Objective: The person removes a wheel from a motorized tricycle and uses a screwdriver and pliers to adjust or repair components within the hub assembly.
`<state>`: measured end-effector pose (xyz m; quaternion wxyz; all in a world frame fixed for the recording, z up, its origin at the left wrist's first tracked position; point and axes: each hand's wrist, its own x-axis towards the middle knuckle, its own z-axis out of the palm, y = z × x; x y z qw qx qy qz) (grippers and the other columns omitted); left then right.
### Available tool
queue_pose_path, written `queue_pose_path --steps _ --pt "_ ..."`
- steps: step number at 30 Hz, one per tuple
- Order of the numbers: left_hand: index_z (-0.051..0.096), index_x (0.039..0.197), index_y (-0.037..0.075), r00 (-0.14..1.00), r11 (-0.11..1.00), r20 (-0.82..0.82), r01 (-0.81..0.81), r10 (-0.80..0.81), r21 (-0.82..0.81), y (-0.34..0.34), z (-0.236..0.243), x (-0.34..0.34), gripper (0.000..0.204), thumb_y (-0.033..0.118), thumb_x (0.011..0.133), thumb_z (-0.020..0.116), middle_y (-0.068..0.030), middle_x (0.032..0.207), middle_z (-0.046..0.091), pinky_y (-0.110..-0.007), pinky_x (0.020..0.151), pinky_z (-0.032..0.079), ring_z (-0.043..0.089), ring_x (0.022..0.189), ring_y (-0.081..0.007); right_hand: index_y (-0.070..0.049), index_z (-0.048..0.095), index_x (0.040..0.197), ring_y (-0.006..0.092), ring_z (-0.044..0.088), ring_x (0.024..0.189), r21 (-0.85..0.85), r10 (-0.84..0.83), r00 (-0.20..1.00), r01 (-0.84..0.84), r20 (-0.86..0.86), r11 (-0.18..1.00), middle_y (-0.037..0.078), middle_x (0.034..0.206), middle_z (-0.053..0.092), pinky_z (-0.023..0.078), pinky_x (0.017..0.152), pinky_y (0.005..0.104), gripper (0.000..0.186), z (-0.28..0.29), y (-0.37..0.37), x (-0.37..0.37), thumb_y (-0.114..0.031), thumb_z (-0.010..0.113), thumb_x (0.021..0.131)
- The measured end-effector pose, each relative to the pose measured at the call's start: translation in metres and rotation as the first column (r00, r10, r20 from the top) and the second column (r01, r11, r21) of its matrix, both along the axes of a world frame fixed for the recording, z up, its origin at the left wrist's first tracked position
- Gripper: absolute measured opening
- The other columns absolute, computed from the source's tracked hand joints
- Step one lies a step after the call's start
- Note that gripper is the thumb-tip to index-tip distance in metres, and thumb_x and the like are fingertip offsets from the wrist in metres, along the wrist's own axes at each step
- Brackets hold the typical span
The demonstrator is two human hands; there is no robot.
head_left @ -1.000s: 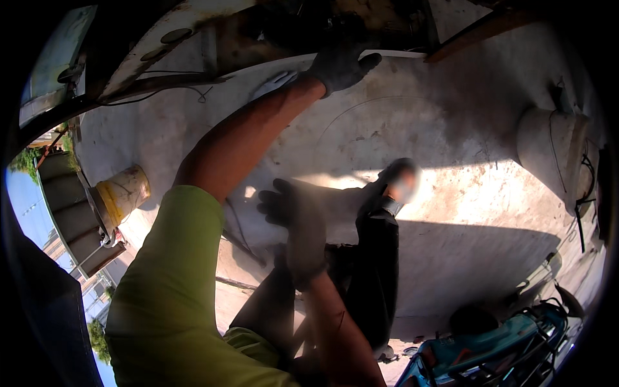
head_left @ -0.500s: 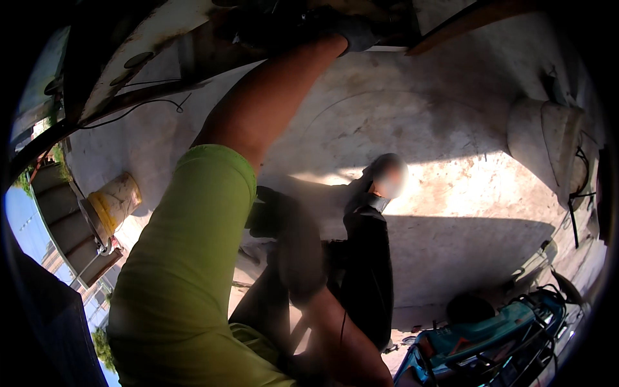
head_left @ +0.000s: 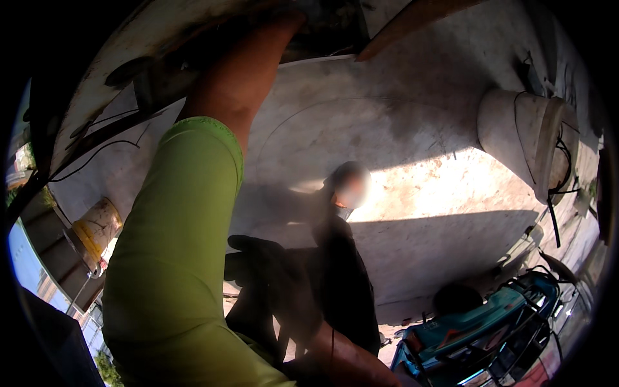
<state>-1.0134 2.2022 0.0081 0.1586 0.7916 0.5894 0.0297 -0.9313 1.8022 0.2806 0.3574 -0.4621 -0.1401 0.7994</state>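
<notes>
My left forearm (head_left: 229, 80), below a green sleeve (head_left: 167, 238), reaches up to the dark, rusty underside of a metal structure (head_left: 148, 29); that hand is lost in the shadow there, so its fingers and anything they touch are hidden. Lower in the middle, my right hand (head_left: 271, 277), in a dark glove, hangs with fingers apart and nothing visible in it, beside my green sleeve and over my dark-clad legs. A dark trouser leg (head_left: 342, 271) stretches up the pale concrete surface (head_left: 419, 251), its far end blurred.
A yellowed bucket (head_left: 97, 229) stands at the left beside dark panels. A pale cylindrical container (head_left: 509, 135) with black cords is at the right. A teal machine with a dark tubular frame (head_left: 477, 322) lies at lower right. A brown beam (head_left: 412, 26) crosses the top.
My left hand has gone farther up and leftward in the view, out of sight into the shadow. My right hand sits lower, and the whole view has shifted slightly.
</notes>
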Motion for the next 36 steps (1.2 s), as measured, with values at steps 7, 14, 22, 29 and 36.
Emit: queue_pose_path --steps 7,14,22,29,36 --pt "0.066 0.122 0.013 1.000 1.000 0.003 -0.024 0.024 -0.004 0.004 -0.002 0.013 0.034 0.031 0.100 0.048 -0.0098 0.111 0.067 -0.035 0.086 0.050 0.063 0.103 -0.0193 0.003 0.057 0.131 0.0174 0.069 0.094 0.002 -0.056 0.998 0.056 -0.035 0.998 0.012 0.107 0.073 0.053 0.084 0.0312 0.040 -0.002 0.006 0.002 -0.027 0.043 0.109" --pt "0.067 0.121 0.013 0.998 0.999 0.029 -0.049 0.049 0.003 -0.020 0.004 0.011 0.031 0.027 0.100 0.049 -0.0080 0.105 0.068 -0.033 0.079 0.052 0.064 0.098 -0.0173 0.004 0.056 0.130 0.0178 0.070 0.094 -0.052 -0.073 0.993 0.069 -0.089 0.996 0.014 0.107 0.073 0.054 0.085 0.0307 0.040 -0.010 -0.009 -0.012 -0.028 0.044 0.108" --pt "0.068 0.119 0.013 0.968 0.979 0.149 -0.201 0.203 -0.028 -0.046 0.029 -0.016 0.029 0.023 0.099 0.049 -0.0059 0.099 0.069 -0.030 0.072 0.054 0.065 0.092 -0.0149 0.003 0.055 0.132 0.0211 0.069 0.093 -0.251 -0.152 0.950 0.082 -0.272 0.964 0.016 0.108 0.071 0.053 0.084 0.0310 0.043 -0.018 -0.030 -0.053 -0.027 0.036 0.108" --pt "0.071 0.117 0.012 0.615 0.734 0.581 0.007 0.532 -0.679 -0.078 0.048 -0.102 0.031 0.020 0.099 0.048 -0.0080 0.110 0.073 -0.035 0.072 0.057 0.071 0.090 -0.0211 0.002 0.059 0.127 0.0198 0.072 0.089 -0.102 -0.218 0.947 0.199 -0.236 0.975 0.015 0.105 0.074 0.054 0.077 0.0291 0.039 -0.032 -0.040 -0.075 -0.028 0.045 0.108" --pt "0.072 0.113 0.007 0.620 0.664 0.596 0.156 0.511 -0.732 -0.166 0.126 -0.107 0.027 0.020 0.099 0.053 -0.0042 0.069 0.063 -0.027 0.050 0.045 0.059 0.058 -0.0110 0.000 0.058 0.129 0.0183 0.069 0.101 0.053 -0.358 0.934 0.356 0.025 0.933 0.014 0.112 0.072 0.052 0.084 0.0306 0.032 -0.038 -0.039 -0.062 -0.017 0.052 0.104"
